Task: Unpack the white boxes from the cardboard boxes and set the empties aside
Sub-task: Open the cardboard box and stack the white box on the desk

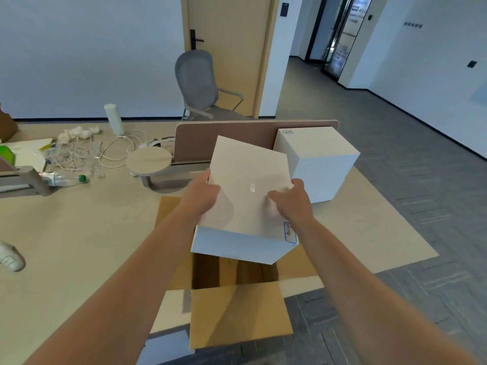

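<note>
Both hands, left hand (204,192) and right hand (291,200), are gripping a white box (247,206) above the open cardboard box (237,312), another white box (316,162) sitting at two o'clock

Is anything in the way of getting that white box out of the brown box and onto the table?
Nothing visible does. The left hand and right hand grip the white box over the open cardboard box. A second white box stands on the table farther back on the right.
</note>
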A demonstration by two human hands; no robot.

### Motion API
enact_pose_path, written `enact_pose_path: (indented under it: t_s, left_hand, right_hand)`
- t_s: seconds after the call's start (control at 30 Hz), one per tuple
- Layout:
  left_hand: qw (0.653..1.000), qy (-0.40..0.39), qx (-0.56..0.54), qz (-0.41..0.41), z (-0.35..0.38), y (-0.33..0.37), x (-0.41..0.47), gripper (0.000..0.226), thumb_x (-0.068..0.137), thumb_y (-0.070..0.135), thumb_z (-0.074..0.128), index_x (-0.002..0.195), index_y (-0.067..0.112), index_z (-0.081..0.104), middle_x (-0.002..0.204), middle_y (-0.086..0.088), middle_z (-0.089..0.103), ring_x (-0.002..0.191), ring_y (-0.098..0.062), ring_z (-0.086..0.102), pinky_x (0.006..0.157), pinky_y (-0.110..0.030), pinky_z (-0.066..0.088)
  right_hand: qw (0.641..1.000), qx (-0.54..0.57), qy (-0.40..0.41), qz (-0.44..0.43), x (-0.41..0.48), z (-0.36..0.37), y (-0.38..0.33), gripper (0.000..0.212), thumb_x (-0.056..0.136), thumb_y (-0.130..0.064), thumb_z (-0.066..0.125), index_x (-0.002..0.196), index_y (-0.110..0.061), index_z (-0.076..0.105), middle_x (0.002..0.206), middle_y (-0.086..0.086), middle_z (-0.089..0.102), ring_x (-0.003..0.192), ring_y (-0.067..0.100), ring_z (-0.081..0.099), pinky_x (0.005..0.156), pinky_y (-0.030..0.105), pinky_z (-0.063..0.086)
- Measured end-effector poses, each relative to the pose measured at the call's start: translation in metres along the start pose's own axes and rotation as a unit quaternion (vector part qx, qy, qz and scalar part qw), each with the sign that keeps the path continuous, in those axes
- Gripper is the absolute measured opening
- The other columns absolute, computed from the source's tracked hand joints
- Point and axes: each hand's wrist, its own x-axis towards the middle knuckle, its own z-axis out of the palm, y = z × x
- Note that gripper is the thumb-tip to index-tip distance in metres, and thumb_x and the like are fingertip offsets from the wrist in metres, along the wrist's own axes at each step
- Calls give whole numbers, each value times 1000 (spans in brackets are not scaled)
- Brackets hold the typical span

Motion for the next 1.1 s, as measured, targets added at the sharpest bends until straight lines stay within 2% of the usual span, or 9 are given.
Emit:
enact_pose_path:
  t_s: [0.17, 0.33, 0.47, 0.57, 0.67, 0.77, 0.9, 0.97, 1.1]
  left_hand:
    - [1000, 9, -8, -3, 17, 38, 2, 33, 91, 12, 50, 123, 20, 48, 103, -2, 63, 93, -23, 62, 80, -40, 52]
    - [999, 1, -34, -19, 63, 83, -1, 41, 90, 12, 55, 125, 22, 37, 103, -5, 59, 93, -26, 61, 84, -46, 55]
    - [999, 10, -40, 4, 115, 124, 0, 43, 88, 14, 57, 127, 23, 41, 106, -2, 60, 95, -25, 62, 85, -48, 56]
    - [998, 16, -59, 14, 162, 157, -5, 39, 89, 15, 55, 126, 25, 45, 108, 1, 60, 95, -23, 63, 84, -46, 56]
    - [997, 17, -71, 20, 207, 185, -10, 38, 87, 13, 53, 124, 22, 52, 108, 0, 65, 95, -23, 66, 84, -45, 57]
    - [997, 13, -78, 25, 243, 209, -12, 36, 86, 11, 51, 121, 20, 58, 105, -1, 70, 93, -22, 68, 83, -42, 57]
    - [997, 16, -68, 20, 273, 233, -5, 27, 86, 10, 51, 110, 18, 61, 101, -3, 71, 91, -23, 69, 73, -36, 55]
    - [998, 30, -60, 15, 285, 241, 6, 13, 82, 14, 55, 94, 9, 58, 91, -8, 67, 84, -25, 65, 70, -35, 48]
    - [998, 34, -56, 10, 305, 250, 31, 12, 85, 9, 54, 88, -2, 60, 82, -16, 62, 74, -27, 61, 64, -34, 43]
  right_hand:
    - [999, 20, -14, -29, 7, -49, -12, 74, 92, -31, 63, 152, -17, 22, 112, -1, 47, 99, 22, 49, 83, 34, 39]
    - [999, 26, 0, -32, 33, -104, 4, 81, 89, -34, 68, 155, -23, 22, 146, 3, 47, 125, 26, 52, 93, 34, 40]
    - [998, 11, 10, -57, 63, -171, 16, 78, 87, -31, 70, 153, -22, 30, 150, 0, 44, 127, 25, 51, 88, 31, 37]
    - [998, 3, 14, -69, 83, -225, 26, 74, 86, -28, 72, 149, -18, 35, 143, 2, 49, 124, 27, 52, 87, 32, 40]
    - [997, 1, 24, -75, 103, -272, 36, 55, 78, -28, 74, 126, -11, 53, 121, 5, 62, 102, 28, 63, 78, 36, 49]
    - [998, 11, 5, -70, 122, -311, 43, 39, 79, -23, 74, 112, -8, 58, 99, 7, 69, 87, 26, 66, 71, 35, 50]
    - [997, 10, -9, -73, 146, -344, 46, 44, 84, -16, 70, 124, -5, 58, 107, 14, 68, 100, 34, 66, 87, 42, 52]
    - [997, 12, -21, -74, 161, -355, 46, 41, 86, -11, 68, 124, 4, 58, 110, 21, 68, 102, 38, 66, 85, 40, 51]
    - [996, 25, -34, -73, 195, -365, 46, 11, 86, -15, 66, 85, -10, 56, 83, 9, 60, 70, 26, 54, 66, 32, 40]
